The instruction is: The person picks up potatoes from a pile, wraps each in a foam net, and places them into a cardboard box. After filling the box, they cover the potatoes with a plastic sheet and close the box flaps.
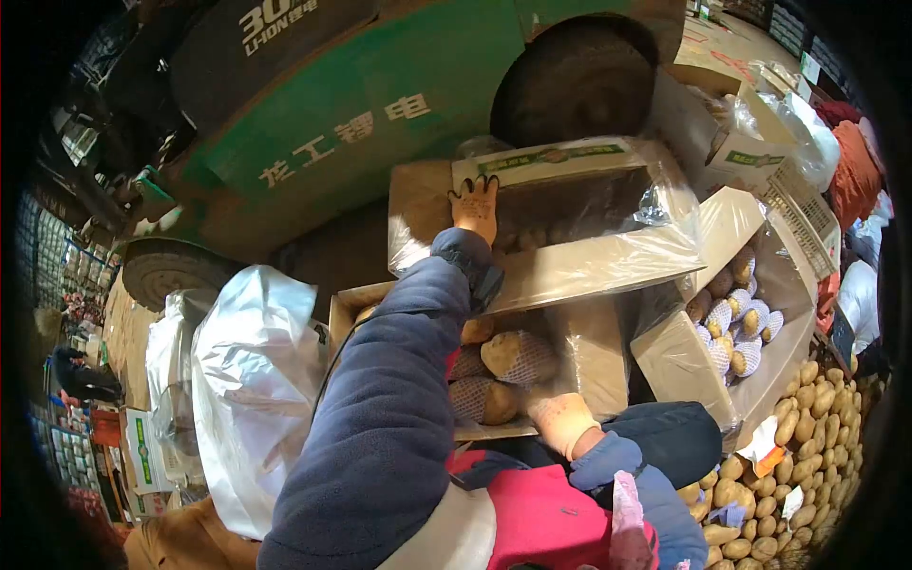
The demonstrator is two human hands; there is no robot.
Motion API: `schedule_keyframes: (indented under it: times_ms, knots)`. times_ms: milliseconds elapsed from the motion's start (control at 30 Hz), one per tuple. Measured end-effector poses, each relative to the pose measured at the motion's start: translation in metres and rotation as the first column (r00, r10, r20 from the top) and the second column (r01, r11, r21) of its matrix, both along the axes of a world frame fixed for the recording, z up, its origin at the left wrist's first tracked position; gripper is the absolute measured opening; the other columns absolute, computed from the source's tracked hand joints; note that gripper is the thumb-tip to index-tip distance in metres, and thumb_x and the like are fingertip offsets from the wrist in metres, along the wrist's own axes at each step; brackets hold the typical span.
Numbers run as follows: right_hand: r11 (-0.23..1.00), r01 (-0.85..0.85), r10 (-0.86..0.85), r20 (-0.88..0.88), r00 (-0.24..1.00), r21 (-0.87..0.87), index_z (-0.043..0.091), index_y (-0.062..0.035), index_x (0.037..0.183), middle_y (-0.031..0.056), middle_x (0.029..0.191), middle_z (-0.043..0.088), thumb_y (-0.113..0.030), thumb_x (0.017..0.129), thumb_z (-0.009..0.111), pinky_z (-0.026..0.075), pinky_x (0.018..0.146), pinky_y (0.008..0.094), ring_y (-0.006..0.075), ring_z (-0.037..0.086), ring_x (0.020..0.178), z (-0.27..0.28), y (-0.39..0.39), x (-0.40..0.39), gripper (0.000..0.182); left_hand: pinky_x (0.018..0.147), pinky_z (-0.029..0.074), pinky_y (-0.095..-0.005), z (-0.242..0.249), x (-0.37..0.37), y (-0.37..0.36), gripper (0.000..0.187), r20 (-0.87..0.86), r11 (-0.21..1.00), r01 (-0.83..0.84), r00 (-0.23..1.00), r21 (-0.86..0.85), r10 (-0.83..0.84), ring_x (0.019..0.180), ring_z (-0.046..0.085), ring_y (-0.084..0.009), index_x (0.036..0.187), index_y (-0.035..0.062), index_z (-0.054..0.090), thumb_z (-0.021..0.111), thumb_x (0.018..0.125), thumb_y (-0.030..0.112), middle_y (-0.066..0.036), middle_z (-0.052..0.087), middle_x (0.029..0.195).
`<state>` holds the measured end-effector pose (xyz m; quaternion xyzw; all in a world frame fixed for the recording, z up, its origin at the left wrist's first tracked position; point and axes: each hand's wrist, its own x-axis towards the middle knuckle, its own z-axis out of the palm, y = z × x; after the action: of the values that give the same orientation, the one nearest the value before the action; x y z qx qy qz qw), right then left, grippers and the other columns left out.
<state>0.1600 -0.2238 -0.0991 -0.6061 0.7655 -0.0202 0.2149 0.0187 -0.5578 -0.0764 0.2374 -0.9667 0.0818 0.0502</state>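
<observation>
Crowding the warehouse floor behind the person stood a big green forklift body with white lettering (pixel 351 123). Against it, the upper brown cardboard box lined with clear plastic film (pixel 560 218) lay tilted across a lower one, and the left hand (pixel 477 207), in an orange glove with dark fingertips, was spread flat on its rim, fingers splayed. Below that, the open brown cardboard carton of potatoes (pixel 589 366) sat just in front of the person's body; the right hand (pixel 560 420), in a pale orange glove, was pressed against its near edge, though I could not tell whether the fingers were curled round anything. Inside lay a large tan potato in a white foam net sleeve (pixel 518 356) among others.

To the right, a third slanted cardboard box holding netted potatoes (pixel 736 318) leaned near a loose heap of bare yellow-brown potatoes (pixel 807 446). On the left stood crumpled white plastic sacks (pixel 252 380). Farther right was a white plastic lattice crate (pixel 803 214).
</observation>
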Motion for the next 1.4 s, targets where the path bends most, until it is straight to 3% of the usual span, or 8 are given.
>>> schedule_keyframes:
  times_ms: [133, 233, 333, 500, 733, 900, 1133, 1400]
  knots:
    - [0.999, -0.005, 0.006, -0.011, 1.000, 0.033, 0.070, -0.0129, 0.091, 0.0104, 0.089, 0.070, -0.014, 0.081, 0.056, 0.053, 0.070, 0.0398, 0.0274, 0.069, 0.085, 0.000, -0.002, 0.000, 0.017, 0.109, 0.026, -0.0579, -0.008, 0.001, 0.001, 0.053, -0.034, 1.000, 0.006, 0.999, -0.013, -0.006, 0.139, 0.026, -0.0359, 0.146, 0.0155, 0.029, 0.043, 0.095, 0.015, -0.010, 0.026, 0.153]
    - [0.997, 0.068, -0.069, -0.033, 0.997, -0.033, 0.070, -0.0123, 0.091, 0.0087, 0.088, 0.070, -0.013, 0.081, 0.056, 0.053, 0.069, 0.0377, 0.0255, 0.069, 0.085, -0.001, -0.001, 0.002, 0.017, 0.106, 0.029, -0.0591, -0.016, 0.005, 0.001, 0.050, -0.142, 0.996, 0.041, 0.988, -0.076, -0.052, 0.134, 0.034, -0.0371, 0.142, 0.0136, 0.036, 0.043, 0.092, 0.015, -0.011, 0.036, 0.147]
    - [1.000, -0.025, 0.025, -0.052, 0.998, 0.007, 0.070, -0.0108, 0.089, 0.0081, 0.089, 0.071, -0.012, 0.082, 0.055, 0.054, 0.069, 0.0364, 0.0241, 0.069, 0.086, 0.000, -0.001, 0.002, 0.017, 0.103, 0.031, -0.0591, -0.022, 0.002, 0.001, 0.051, -0.272, 0.989, 0.078, 0.956, -0.129, -0.111, 0.129, 0.039, -0.0356, 0.138, 0.0137, 0.042, 0.047, 0.087, 0.013, -0.010, 0.044, 0.138]
    - [1.000, -0.022, 0.023, -0.035, 0.999, 0.014, 0.071, -0.0120, 0.093, 0.0082, 0.092, 0.071, -0.014, 0.083, 0.056, 0.054, 0.072, 0.0366, 0.0242, 0.069, 0.089, -0.006, -0.002, 0.002, 0.018, 0.107, 0.028, -0.0566, -0.022, -0.002, 0.001, 0.057, -0.123, 0.998, -0.020, 0.992, -0.059, 0.013, 0.136, 0.032, -0.0330, 0.141, 0.0169, 0.037, 0.051, 0.086, 0.010, -0.007, 0.034, 0.148]
    - [0.999, -0.030, 0.031, -0.050, 0.998, 0.027, 0.072, -0.0124, 0.095, 0.0093, 0.094, 0.071, -0.015, 0.083, 0.057, 0.054, 0.073, 0.0366, 0.0245, 0.069, 0.091, 0.005, -0.001, -0.002, 0.019, 0.110, 0.026, -0.0543, -0.019, 0.001, 0.003, 0.061, -0.060, 0.999, -0.039, 0.998, -0.028, 0.038, 0.138, 0.030, -0.0317, 0.144, 0.0184, 0.032, 0.049, 0.087, 0.009, -0.007, 0.032, 0.149]
    - [0.998, -0.042, 0.040, -0.053, 0.998, -0.052, 0.070, -0.0119, 0.094, 0.0094, 0.094, 0.070, -0.016, 0.085, 0.054, 0.053, 0.075, 0.0377, 0.0250, 0.068, 0.091, 0.009, 0.003, -0.002, 0.018, 0.111, 0.024, -0.0525, -0.018, 0.003, 0.004, 0.064, -0.113, 0.999, -0.019, 0.993, -0.037, 0.015, 0.137, 0.031, -0.0320, 0.145, 0.0182, 0.031, 0.050, 0.085, 0.009, -0.008, 0.033, 0.149]
    - [1.000, -0.014, 0.014, -0.028, 1.000, -0.020, 0.069, -0.0133, 0.094, 0.0097, 0.093, 0.070, -0.016, 0.083, 0.055, 0.053, 0.074, 0.0390, 0.0254, 0.068, 0.091, 0.009, 0.004, -0.001, 0.017, 0.112, 0.025, -0.0478, -0.019, 0.009, 0.008, 0.060, -0.202, 0.997, 0.047, 0.978, -0.054, -0.057, 0.137, 0.030, -0.0346, 0.142, 0.0136, 0.034, 0.048, 0.085, 0.006, -0.011, 0.034, 0.147]
    - [0.997, 0.003, -0.005, -0.036, 0.999, -0.075, 0.065, -0.0139, 0.095, 0.0087, 0.090, 0.068, -0.015, 0.082, 0.054, 0.052, 0.073, 0.0383, 0.0257, 0.067, 0.089, 0.004, 0.005, 0.001, 0.017, 0.112, 0.025, -0.0469, -0.021, 0.011, 0.008, 0.052, -0.185, 0.997, 0.044, 0.981, -0.063, -0.055, 0.135, 0.032, -0.0359, 0.138, 0.0152, 0.042, 0.046, 0.086, 0.009, -0.014, 0.033, 0.148]
